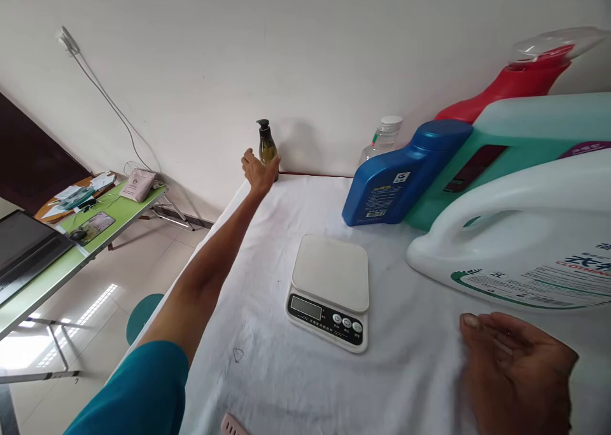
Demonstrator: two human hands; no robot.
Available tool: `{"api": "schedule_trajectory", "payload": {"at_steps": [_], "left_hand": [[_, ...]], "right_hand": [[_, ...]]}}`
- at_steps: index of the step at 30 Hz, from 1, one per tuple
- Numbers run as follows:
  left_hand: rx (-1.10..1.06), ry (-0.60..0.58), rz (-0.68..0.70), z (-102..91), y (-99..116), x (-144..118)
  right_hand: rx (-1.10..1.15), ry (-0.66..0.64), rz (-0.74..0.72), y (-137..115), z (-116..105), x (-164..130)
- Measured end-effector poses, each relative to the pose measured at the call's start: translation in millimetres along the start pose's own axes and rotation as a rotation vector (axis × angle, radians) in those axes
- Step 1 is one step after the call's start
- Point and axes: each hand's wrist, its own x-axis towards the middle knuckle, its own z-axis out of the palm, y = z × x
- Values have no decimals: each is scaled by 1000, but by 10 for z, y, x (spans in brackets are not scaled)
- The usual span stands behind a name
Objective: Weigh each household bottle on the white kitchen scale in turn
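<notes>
My left hand (260, 169) reaches to the far edge of the cloth-covered table. Its thumb and fingers are spread on either side of a dark, amber-toned pump bottle (268, 147), which stands upright by the wall. The hand covers the bottle's lower part, so contact is hard to judge. Low on the right, my right hand (520, 374) hovers over the cloth with loosely bent fingers and nothing visible in it. Between the two hands lies a white kitchen scale (330, 276) with nothing on its plate and a blank display.
Along the right stand a clear bottle (382, 139), a blue jug (398, 177), a red container (506, 88), a green jug (525, 126) and a white detergent jug (482, 250). A pink strap (232, 424) lies at the front. A green desk (102, 228) is at left.
</notes>
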Motion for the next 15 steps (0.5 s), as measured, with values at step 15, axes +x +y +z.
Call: {"api": "schedule_trajectory", "payload": {"at_steps": [15], "left_hand": [[72,-101,-67,480,-151,700]], "right_hand": [[18,-49,120,2,6,22]]}}
